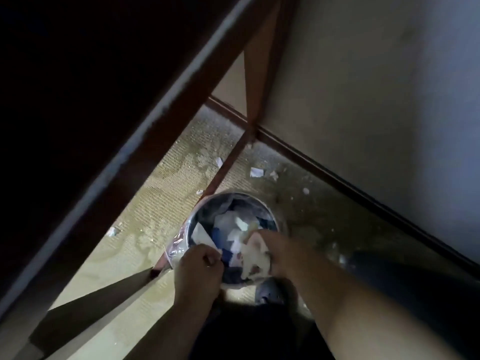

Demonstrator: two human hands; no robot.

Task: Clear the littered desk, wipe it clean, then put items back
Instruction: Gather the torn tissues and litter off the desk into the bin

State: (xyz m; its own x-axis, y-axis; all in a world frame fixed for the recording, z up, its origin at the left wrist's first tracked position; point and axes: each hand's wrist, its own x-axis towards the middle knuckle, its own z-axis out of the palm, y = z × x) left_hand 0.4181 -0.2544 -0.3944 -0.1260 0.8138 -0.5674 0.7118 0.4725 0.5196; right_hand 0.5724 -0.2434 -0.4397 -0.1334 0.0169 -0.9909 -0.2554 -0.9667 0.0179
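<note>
Standing on the floor (168, 193), a bin (259, 201) is shown. Crumpled paper (255, 258) is clutched by the right grip (283, 253); the left grip (200, 268) is curled, its hold unclear.

Wall (363, 87): plain, pale grey-beige, right side.
Baseboard (337, 181): dark strip where wall meets floor.
Floor (168, 193): yellow-green ribbed covering, blotched with pale stains and grit.
Desk (78, 113): dark slab, pale worn edge, upper left.
Leg (257, 81): reddish-brown wood, near the wall.
Stretcher (226, 167): same wood, low over the floor.
Light: dim overall.
</note>
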